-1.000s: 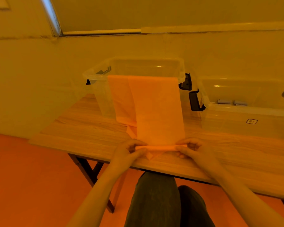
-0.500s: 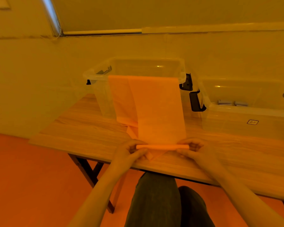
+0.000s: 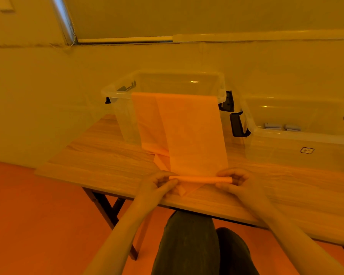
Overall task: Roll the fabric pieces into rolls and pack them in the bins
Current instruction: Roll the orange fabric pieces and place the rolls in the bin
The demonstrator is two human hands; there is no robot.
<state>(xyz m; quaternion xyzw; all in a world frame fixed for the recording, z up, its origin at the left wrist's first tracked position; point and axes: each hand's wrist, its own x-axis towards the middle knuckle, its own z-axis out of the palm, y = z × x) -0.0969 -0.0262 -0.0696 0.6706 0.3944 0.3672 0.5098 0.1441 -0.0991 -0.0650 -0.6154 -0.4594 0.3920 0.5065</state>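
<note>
Near the table (image 3: pixel 107 171) edge, the left hand (image 3: pixel 157 185) and right hand (image 3: pixel 236 181) pinched either end of a thin started roll (image 3: pixel 200 179); beyond it the orange fabric (image 3: pixel 191 135) ran up over the near bin (image 3: pixel 167 84) rim. It looked light, limp, best gripped at the roll's ends

Nothing in front of me can be read. The only marking I find is a small rectangular label (image 3: pixel 306 150) on the front wall of the clear plastic bin (image 3: pixel 298 153) standing to the right of the bin with the fabric hanging over its rim; it has a dark outline with a few small marks inside, too small and blurred for me to make out.
</note>
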